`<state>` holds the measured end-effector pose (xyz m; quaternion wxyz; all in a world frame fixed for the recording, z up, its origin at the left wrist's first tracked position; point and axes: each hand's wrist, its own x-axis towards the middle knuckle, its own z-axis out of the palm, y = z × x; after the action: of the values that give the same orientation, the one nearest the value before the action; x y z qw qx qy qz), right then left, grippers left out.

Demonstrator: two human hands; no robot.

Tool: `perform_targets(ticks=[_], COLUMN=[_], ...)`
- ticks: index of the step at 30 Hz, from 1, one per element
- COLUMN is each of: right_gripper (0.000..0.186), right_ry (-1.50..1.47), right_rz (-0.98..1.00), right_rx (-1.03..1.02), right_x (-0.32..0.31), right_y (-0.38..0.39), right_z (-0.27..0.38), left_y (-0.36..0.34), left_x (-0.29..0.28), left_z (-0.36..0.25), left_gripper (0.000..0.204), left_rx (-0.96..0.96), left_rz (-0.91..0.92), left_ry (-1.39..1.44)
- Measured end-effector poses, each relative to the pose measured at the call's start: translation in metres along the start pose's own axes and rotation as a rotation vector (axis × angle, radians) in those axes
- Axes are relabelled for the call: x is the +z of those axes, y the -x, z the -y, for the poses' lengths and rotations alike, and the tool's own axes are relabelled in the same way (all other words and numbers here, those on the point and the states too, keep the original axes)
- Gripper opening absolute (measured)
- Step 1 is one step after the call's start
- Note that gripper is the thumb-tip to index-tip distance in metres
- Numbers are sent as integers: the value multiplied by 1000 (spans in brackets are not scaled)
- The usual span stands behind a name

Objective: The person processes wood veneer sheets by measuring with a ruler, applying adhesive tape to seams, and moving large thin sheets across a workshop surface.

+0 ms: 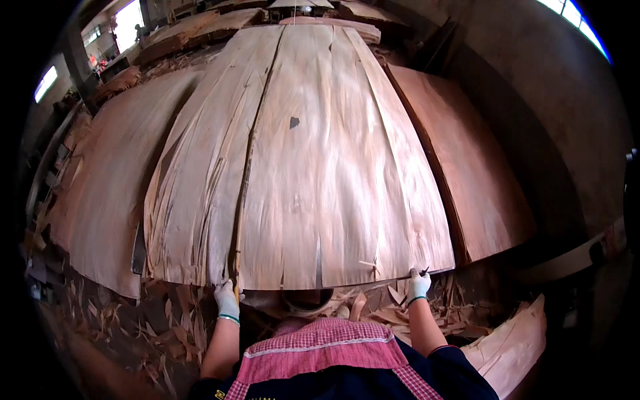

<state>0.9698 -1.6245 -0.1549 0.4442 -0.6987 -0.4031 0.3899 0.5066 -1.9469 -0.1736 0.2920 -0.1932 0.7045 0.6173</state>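
A pale wood veneer sheet (pixel 327 167) with lengthwise cracks and a small dark hole lies in front of me. My left hand (pixel 227 297), in a white glove, is closed on its front edge beside a long split, where a narrow yellowish strip (pixel 237 260) runs. My right hand (pixel 418 285), also gloved, grips the front edge farther right; a small dark thing shows at its fingertips, too small to name.
Redder veneer stacks lie left (pixel 107 187) and right (pixel 477 167). More stacks (pixel 187 30) stand behind. Wood scraps (pixel 167 333) litter the floor below, and a loose curved sheet (pixel 510 353) lies at lower right. A dark wall (pixel 533 100) rises at the right.
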Motion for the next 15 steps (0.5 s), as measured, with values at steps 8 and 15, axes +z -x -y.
perform_targets(ticks=[8,15], right_gripper=[27,44], right_ry=[-27,-22], right_rz=[96,130], right_rx=[-163,155], right_x=[1,-66], right_y=[-50,-6], right_z=[-41,1], left_y=[6,101], left_x=[21,-12], left_z=[3,33], left_gripper=[14,12], left_rx=[80,99], left_rz=[-37,-64], left_ry=[100,41])
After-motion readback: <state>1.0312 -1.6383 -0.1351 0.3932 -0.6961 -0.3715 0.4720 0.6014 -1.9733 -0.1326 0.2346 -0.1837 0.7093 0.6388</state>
